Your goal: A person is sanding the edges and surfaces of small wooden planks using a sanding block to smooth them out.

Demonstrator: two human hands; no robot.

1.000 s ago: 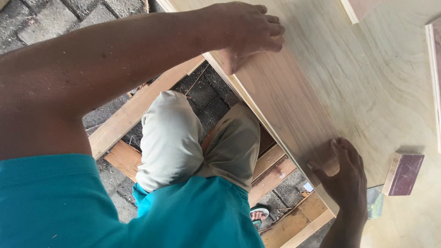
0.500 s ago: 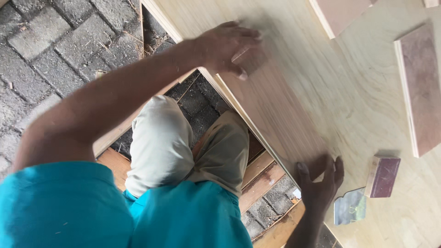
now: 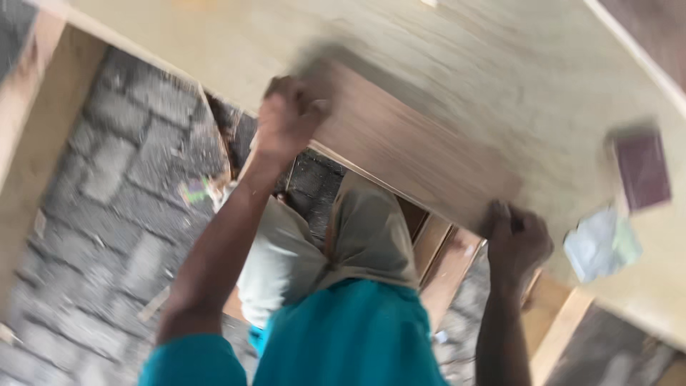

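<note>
Along the near edge of the big pale plywood sheet [image 3: 457, 78] lies one darker brown board [image 3: 407, 154], and both hands are on it. The left hand [image 3: 289, 118] is curled tight around the board's left end, fingers wrapped over the corner; the right hand [image 3: 516, 239] is clenched on its right end, where the board meets the plywood's edge. Half a second ago both hands lay flatter on the board, fingers more spread; now they have closed into grips, and the view has swung so the board sits lower and blurred with motion. To the right of the board, still on the plywood, I count one small maroon block [image 3: 643, 170] and, just below it, one crumpled pale green scrap [image 3: 600, 244]. Below the board, two knees in light trousers [image 3: 321, 250] show above a teal shirt [image 3: 350, 336], with grey paving stones [image 3: 107, 207] underneath to the left.
</note>
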